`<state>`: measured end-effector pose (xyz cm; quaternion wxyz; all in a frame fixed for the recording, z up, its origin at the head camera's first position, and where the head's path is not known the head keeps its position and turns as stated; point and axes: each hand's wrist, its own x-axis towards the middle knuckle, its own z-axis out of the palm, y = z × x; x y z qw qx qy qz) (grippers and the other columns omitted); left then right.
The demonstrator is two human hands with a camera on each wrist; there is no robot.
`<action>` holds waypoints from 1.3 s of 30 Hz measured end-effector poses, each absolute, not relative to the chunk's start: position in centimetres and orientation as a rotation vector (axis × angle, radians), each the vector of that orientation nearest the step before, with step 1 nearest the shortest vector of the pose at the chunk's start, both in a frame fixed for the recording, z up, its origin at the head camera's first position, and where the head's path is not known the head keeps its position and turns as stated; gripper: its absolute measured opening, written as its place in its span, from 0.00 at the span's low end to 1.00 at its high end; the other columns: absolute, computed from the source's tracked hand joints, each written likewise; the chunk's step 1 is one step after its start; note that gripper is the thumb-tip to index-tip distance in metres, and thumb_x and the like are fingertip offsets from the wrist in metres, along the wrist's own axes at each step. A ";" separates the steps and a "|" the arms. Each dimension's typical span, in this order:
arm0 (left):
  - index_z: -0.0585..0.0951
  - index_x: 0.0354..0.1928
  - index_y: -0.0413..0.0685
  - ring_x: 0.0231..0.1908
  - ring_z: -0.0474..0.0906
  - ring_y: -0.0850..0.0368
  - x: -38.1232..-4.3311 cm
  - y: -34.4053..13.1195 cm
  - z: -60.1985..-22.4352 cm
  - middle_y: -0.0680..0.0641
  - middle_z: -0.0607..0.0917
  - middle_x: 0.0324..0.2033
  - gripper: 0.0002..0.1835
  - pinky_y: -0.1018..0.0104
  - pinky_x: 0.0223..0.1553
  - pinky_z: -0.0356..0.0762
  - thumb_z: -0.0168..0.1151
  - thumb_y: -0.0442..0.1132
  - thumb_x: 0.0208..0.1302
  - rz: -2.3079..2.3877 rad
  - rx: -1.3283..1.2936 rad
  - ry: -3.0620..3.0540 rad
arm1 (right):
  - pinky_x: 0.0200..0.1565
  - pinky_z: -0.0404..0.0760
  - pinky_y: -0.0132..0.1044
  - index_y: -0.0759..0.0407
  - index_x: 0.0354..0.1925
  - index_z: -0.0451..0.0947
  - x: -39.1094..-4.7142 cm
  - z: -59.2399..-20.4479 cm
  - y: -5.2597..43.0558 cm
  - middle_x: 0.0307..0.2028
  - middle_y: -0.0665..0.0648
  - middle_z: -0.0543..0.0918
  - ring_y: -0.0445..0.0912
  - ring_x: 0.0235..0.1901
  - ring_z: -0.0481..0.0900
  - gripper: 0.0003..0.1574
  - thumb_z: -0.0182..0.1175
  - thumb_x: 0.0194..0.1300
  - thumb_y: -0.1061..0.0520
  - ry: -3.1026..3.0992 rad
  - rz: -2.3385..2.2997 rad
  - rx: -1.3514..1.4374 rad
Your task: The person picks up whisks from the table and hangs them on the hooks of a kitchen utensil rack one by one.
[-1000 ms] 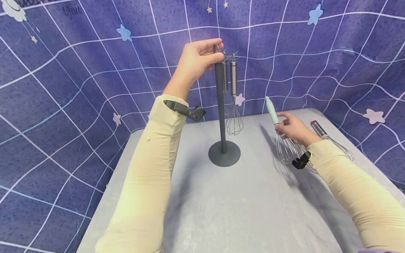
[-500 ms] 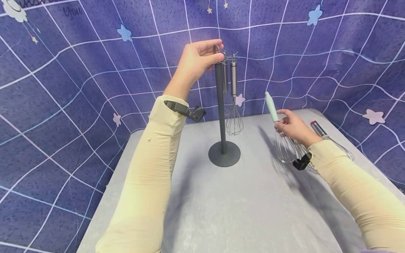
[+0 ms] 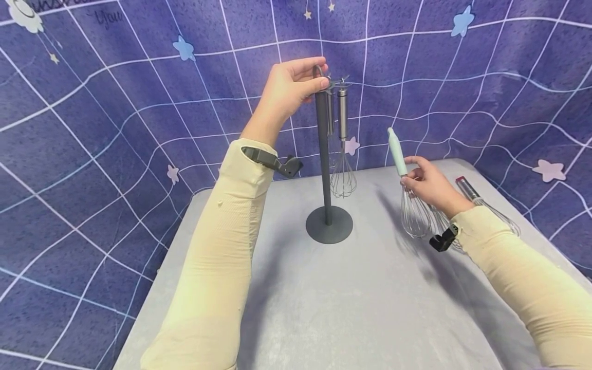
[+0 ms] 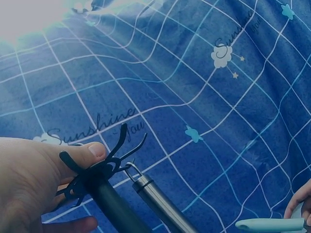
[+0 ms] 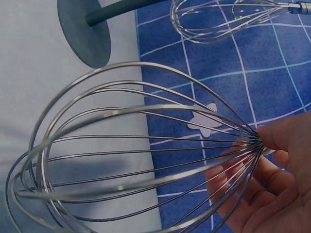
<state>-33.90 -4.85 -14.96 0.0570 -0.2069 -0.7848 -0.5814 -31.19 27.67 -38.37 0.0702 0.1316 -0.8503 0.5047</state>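
My left hand (image 3: 289,85) grips the hooked top of a dark grey upright rack (image 3: 324,159), thumb and fingers around it. In the left wrist view its curved hooks (image 4: 119,155) spread beside the thumb. From one hook hangs a whisk with a steel handle (image 3: 343,115); a second steel-handled utensil (image 3: 331,118) hangs behind the post, partly hidden. Right of the rack, my right hand (image 3: 430,185) pinches a whisk with a mint-green handle (image 3: 396,151) where the wires meet the handle. Its handle points up; its wire loops (image 5: 112,145) fill the right wrist view.
On the right of the grey-covered table (image 3: 361,308) lies another whisk with a red-tipped handle (image 3: 469,190), partly behind my right wrist. A purple patterned curtain (image 3: 222,103) stands close behind and on both sides.
My right hand has lifted the mint-green whisk slightly, and its handle tip sits higher. My left hand stays on the rack's top.
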 end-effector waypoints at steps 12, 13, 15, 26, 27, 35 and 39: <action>0.82 0.63 0.54 0.54 0.82 0.67 -33.9 -4.9 -15.0 0.56 0.86 0.55 0.27 0.63 0.47 0.78 0.74 0.36 0.61 -1.759 -0.622 -2.380 | 0.32 0.87 0.40 0.69 0.72 0.56 -30.6 -37.6 26.9 0.43 0.75 0.81 0.41 0.31 0.82 0.35 0.55 0.72 0.68 -2.533 1.508 0.403; 0.82 0.63 0.54 0.54 0.82 0.67 -33.9 -4.9 -15.0 0.56 0.86 0.55 0.27 0.63 0.47 0.78 0.74 0.36 0.61 -1.758 -0.620 -2.382 | 0.32 0.87 0.41 0.70 0.72 0.56 -30.4 -37.4 26.8 0.43 0.76 0.81 0.42 0.31 0.82 0.35 0.55 0.71 0.69 -2.531 1.506 0.404; 0.82 0.63 0.54 0.54 0.82 0.67 -33.9 -4.9 -15.0 0.56 0.86 0.55 0.27 0.63 0.47 0.79 0.74 0.36 0.61 -1.760 -0.618 -2.385 | 0.31 0.87 0.42 0.72 0.71 0.56 -29.9 -36.9 26.5 0.42 0.77 0.80 0.43 0.30 0.82 0.34 0.55 0.71 0.71 -2.518 1.506 0.410; 0.81 0.64 0.54 0.54 0.82 0.67 -33.9 -4.9 -15.0 0.57 0.86 0.55 0.28 0.62 0.49 0.79 0.74 0.36 0.60 -1.770 -0.612 -2.391 | 0.30 0.87 0.39 0.68 0.71 0.58 -30.8 -37.9 26.7 0.41 0.75 0.81 0.39 0.30 0.83 0.35 0.58 0.70 0.69 -2.459 1.505 0.434; 0.81 0.64 0.54 0.54 0.82 0.67 -33.9 -4.9 -15.0 0.57 0.86 0.55 0.28 0.62 0.49 0.79 0.74 0.36 0.61 -1.771 -0.612 -2.391 | 0.30 0.87 0.39 0.68 0.71 0.58 -30.8 -37.9 26.7 0.41 0.75 0.81 0.39 0.30 0.83 0.36 0.58 0.70 0.69 -2.458 1.510 0.432; 0.81 0.63 0.54 0.53 0.82 0.67 -33.8 -4.9 -15.0 0.56 0.87 0.54 0.27 0.62 0.48 0.79 0.74 0.36 0.61 -1.760 -0.615 -2.384 | 0.32 0.87 0.42 0.72 0.70 0.58 -29.2 -36.1 25.8 0.42 0.78 0.80 0.40 0.30 0.83 0.34 0.57 0.69 0.71 -2.465 1.503 0.434; 0.82 0.63 0.53 0.53 0.82 0.66 -33.8 -4.9 -15.0 0.56 0.87 0.54 0.27 0.62 0.46 0.79 0.74 0.35 0.61 -1.763 -0.617 -2.374 | 0.31 0.87 0.41 0.72 0.69 0.58 -28.9 -35.8 25.5 0.41 0.79 0.81 0.40 0.30 0.84 0.34 0.57 0.69 0.71 -2.448 1.514 0.448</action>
